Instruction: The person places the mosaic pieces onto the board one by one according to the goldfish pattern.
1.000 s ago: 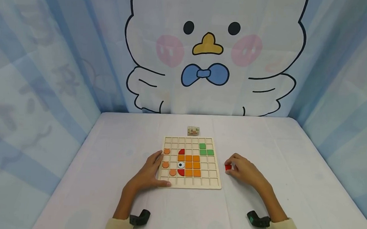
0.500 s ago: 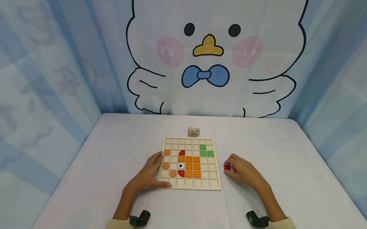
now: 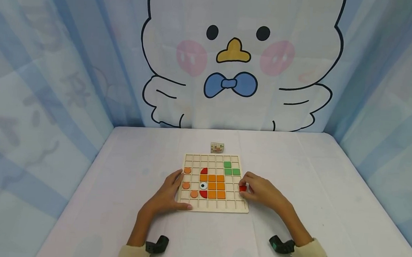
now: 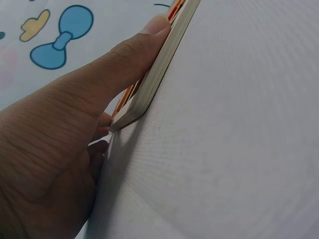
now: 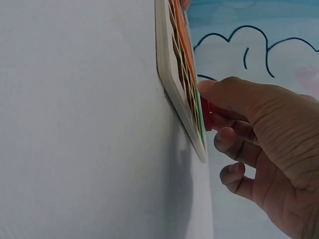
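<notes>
A square wooden grid board (image 3: 235, 205) lies flat on the table. Set in its cells are orange square tiles (image 3: 211, 186), red rounded tiles (image 3: 203, 194), green square tiles (image 3: 228, 171), orange discs (image 3: 194, 194) and a white eye disc (image 3: 203, 186). My left hand (image 3: 167, 194) holds the board's near-left corner, fingers along the left side and thumb on the near edge. Between thumb and fingertips my right hand (image 3: 263, 191) pinches a red tile (image 3: 243, 188) over the board's right-hand columns. Its fingers partly hide the tile, also in the right wrist view.
A small patterned card-like piece (image 3: 217, 147) lies just behind the board. White cloth covers the table (image 3: 138, 152). A printed curtain (image 3: 231, 110) hangs at the back and along both sides.
My right hand has moved left with the red tile, from the tablecloth beside the board to over its right side. The left hand and board stay in place.
</notes>
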`<state>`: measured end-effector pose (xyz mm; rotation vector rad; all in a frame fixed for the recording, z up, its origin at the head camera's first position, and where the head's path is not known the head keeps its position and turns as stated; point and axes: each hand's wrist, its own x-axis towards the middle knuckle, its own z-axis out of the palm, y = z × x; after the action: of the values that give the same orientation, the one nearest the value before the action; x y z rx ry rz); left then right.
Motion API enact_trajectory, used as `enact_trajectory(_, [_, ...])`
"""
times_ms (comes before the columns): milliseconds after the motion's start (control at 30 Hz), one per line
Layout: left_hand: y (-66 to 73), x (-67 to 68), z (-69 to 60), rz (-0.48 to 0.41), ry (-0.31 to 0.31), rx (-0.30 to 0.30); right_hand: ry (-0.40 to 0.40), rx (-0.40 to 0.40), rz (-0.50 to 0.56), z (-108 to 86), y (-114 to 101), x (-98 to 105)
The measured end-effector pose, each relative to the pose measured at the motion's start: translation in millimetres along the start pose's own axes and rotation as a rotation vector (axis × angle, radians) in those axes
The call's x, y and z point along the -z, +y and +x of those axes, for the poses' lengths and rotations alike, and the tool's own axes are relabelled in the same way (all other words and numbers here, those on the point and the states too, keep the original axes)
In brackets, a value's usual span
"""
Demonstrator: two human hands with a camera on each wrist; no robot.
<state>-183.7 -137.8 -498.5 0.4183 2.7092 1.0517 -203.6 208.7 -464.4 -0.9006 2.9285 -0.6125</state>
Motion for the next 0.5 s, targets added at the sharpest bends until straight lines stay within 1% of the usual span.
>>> enact_trajectory(133, [-1.5,-0.2,-0.3,-0.009,-0.001,-0.009,-0.028,0.038,0.012,6.0,-9,-5])
enact_trajectory(233, [-2.7,-0.9,0.2,-0.010,-0.002,-0.019,-0.055,0.040,0.008,9.8,-17,-9])
enact_trajectory(367, [-2.5,-1.2,0.9,-0.002,-0.003,-0.013,-0.074,0.054,-0.019,14.1,-25,-12])
enact_trajectory(500, [-2.7,-1.5,1.7,0.008,-0.007,0.008,-0.071,0.084,-0.067,16.9,-28,-15])
